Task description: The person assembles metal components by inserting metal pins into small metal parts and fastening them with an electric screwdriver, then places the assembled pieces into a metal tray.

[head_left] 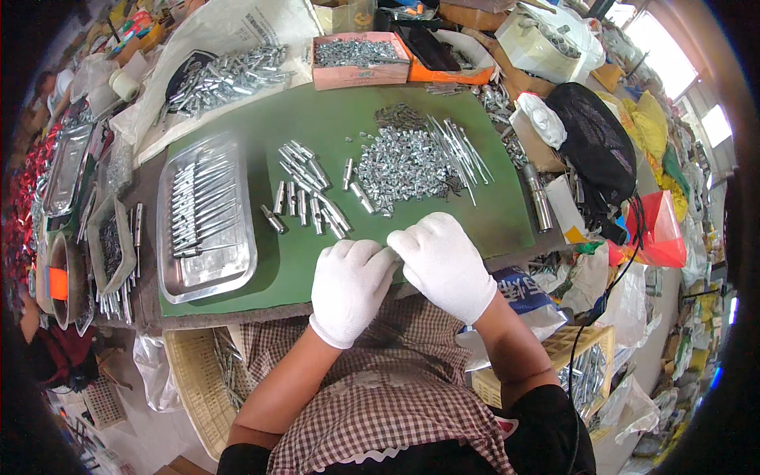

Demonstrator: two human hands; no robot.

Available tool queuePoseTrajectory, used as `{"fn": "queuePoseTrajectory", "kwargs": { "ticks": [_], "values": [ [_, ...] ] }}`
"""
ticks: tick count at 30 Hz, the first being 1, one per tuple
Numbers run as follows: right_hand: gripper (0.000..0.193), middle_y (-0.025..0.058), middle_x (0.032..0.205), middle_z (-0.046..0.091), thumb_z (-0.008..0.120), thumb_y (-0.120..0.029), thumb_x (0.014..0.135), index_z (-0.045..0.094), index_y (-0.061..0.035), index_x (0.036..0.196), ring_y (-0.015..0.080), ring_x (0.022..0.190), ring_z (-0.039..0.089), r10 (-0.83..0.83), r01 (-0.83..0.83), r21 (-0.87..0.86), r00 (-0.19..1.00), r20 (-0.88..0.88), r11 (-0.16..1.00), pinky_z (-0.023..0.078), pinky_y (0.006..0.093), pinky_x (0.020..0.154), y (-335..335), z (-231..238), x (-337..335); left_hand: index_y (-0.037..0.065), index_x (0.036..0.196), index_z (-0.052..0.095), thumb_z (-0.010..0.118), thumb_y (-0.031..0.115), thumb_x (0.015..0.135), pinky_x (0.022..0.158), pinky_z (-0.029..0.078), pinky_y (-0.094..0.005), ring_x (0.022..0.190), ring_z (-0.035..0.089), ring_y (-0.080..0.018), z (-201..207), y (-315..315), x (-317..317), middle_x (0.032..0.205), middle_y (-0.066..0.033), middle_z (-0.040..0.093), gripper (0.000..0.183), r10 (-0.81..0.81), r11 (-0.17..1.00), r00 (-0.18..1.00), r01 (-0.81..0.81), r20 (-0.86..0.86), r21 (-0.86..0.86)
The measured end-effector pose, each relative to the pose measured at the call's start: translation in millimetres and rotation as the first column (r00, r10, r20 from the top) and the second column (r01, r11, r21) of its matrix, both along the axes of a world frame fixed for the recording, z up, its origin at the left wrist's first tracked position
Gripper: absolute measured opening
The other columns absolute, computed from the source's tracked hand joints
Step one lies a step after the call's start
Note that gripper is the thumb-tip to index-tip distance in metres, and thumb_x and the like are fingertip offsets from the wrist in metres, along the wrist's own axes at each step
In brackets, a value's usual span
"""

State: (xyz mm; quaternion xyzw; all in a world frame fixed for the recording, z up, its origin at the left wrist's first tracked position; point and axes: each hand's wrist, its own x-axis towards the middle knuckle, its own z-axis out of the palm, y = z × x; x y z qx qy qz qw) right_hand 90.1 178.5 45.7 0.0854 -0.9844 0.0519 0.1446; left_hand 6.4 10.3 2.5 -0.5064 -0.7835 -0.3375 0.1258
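My left hand (350,291) and my right hand (445,265), both in white knitted gloves, meet at the front edge of a green mat (273,273). Their fingers are closed and pinched together; whatever sits between them is hidden. Just beyond lie several loose shiny metal sleeves (302,168). Farther off is a heap of small silvery metal pieces (404,168), with dark small screws (400,117) behind it and long thin metal rods (461,150) at its right. On the left, a steel tray (207,275) holds a row of slim rods with thicker sleeve-like ends (206,198).
A pink box (360,76) of small metal parts stands at the back, beside a white sack (273,24) bearing metal tubes. A black mesh bag (590,134) and a hanging cable (608,293) are at right. Yellow crates (194,372) sit below the table edge.
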Motion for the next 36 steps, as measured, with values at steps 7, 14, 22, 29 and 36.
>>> {"fn": "queuePoseTrajectory", "kwargs": {
  "ticks": [7, 14, 22, 29, 36],
  "values": [
    [0.009, 0.0060, 0.081, 0.065, 0.063, -0.019, 0.088, 0.059, -0.0113, 0.091, 0.0251, 0.082, 0.066, -0.013, 0.011, 0.142, 1.000, 0.018, 0.990, 0.050, 0.0392, 0.082, -11, 8, -1, 0.010, 0.091, 0.070, 0.079, 0.008, 0.074, 0.075, 0.048, -0.0444, 0.085, 0.063, -0.0295, 0, -1, 0, 0.093, -0.0045, 0.067, 0.018, 0.000, 1.000, 1.000, 0.000, -0.012, -0.012],
    [0.007, 0.0135, 0.082, 0.065, 0.059, -0.015, 0.091, 0.061, -0.0079, 0.092, 0.0341, 0.082, 0.066, -0.160, 0.152, -0.124, 0.985, -0.061, 0.981, 0.051, 0.0480, 0.077, -4, 2, 17, 0.013, 0.093, 0.072, 0.081, 0.011, 0.077, 0.074, 0.047, -0.0435, 0.084, 0.063, -0.0277, -3, 1, 0, 0.092, -0.0025, 0.066, 0.018, 0.027, 1.000, 0.999, -0.027, -0.018, 0.001],
    [0.057, 0.0228, 0.122, 0.067, 0.063, -0.018, 0.098, 0.053, -0.0115, 0.153, 0.0405, 0.117, 0.062, -0.877, 0.884, 0.074, 0.468, -0.110, 0.462, 0.047, 0.0543, 0.100, 154, -43, 79, 0.015, 0.102, 0.074, 0.080, 0.012, 0.082, 0.074, 0.047, -0.0415, 0.084, 0.062, -0.0257, -4, 3, 2, 0.091, -0.0010, 0.064, 0.022, 0.012, 0.999, 0.999, -0.011, -0.043, 0.035],
    [0.062, 0.0194, 0.116, 0.068, 0.081, -0.019, 0.086, 0.062, -0.0020, 0.142, 0.0369, 0.108, 0.067, -0.453, 0.370, -0.380, 0.878, -0.156, 0.848, 0.055, 0.0439, 0.094, 35, -14, 73, 0.015, 0.101, 0.074, 0.079, 0.012, 0.082, 0.073, 0.047, -0.0410, 0.083, 0.062, -0.0249, -4, -3, 2, 0.090, -0.0005, 0.064, 0.020, 0.038, 0.999, 0.999, -0.037, -0.037, 0.035],
    [0.065, 0.0151, 0.098, 0.070, 0.084, -0.026, 0.084, 0.064, -0.0173, 0.145, 0.0358, 0.078, 0.070, -0.465, 0.473, -0.310, 0.879, 0.105, 0.824, 0.056, 0.0441, 0.069, -14, -6, 77, 0.015, 0.100, 0.075, 0.079, 0.012, 0.081, 0.074, 0.048, -0.0410, 0.084, 0.063, -0.0247, -1, 1, 1, 0.090, -0.0004, 0.065, 0.020, 0.034, 0.999, 0.999, -0.034, -0.027, 0.016]
  ]
}}
